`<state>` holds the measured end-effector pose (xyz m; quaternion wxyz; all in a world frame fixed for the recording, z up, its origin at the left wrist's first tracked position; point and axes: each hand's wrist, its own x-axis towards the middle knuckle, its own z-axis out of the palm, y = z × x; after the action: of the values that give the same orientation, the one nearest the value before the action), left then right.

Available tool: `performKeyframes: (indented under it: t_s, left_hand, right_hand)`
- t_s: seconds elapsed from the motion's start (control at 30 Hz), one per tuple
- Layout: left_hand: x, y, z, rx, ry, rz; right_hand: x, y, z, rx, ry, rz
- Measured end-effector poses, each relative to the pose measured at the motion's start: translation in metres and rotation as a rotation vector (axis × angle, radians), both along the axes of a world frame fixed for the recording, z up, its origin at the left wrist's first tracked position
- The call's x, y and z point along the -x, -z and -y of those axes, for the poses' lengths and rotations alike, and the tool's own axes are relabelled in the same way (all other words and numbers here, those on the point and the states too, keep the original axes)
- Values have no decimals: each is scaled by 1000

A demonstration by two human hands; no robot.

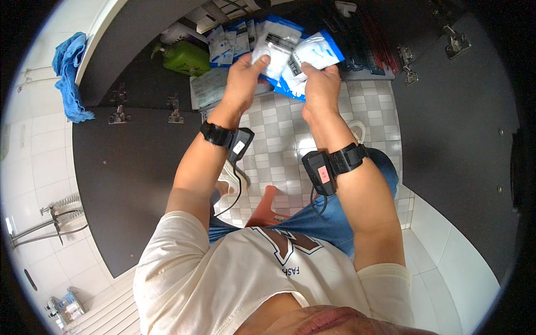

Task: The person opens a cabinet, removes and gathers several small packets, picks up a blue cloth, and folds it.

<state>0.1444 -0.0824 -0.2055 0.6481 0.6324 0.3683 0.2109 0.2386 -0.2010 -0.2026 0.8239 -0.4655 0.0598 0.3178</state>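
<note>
My left hand (243, 79) grips a white-and-blue plastic packet (276, 44), thumb on its front. In my right hand (322, 86) is another white-and-blue packet (318, 50), tilted and overlapping the first. Below them, between my hands, hangs the blue edge of a further packet (289, 92), partly covered. The packets bear printing, and their contents cannot be made out. Behind my left hand, similar packets (228, 42) stand in a row inside the dark cabinet. A green pump bottle (186, 57) lies or leans to their left.
Open dark cabinet doors flank me on the left (138, 180) and right (448, 138), with metal hinges (120, 114). A grey folded bundle (209, 88) rests at the cabinet's front edge. Dark and red packages (368, 46) fill the right. A blue cloth (71, 75) hangs at left. Below is a red stool (264, 205).
</note>
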Motion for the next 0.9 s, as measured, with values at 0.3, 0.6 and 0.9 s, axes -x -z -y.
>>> performKeyframes:
  t_s: [0.3, 0.6, 0.9]
  left_hand:
    - [2, 62, -160, -642, 26, -446]
    - [-7, 96, -186, -368, -145, -57]
    - [-3, 70, -165, -304, -105, -302]
  right_hand:
    - [-5, -4, 3, 7, -13, -73]
    - [-1, -7, 0, -45, -42, -96]
    - [-3, -4, 3, -46, -38, -85]
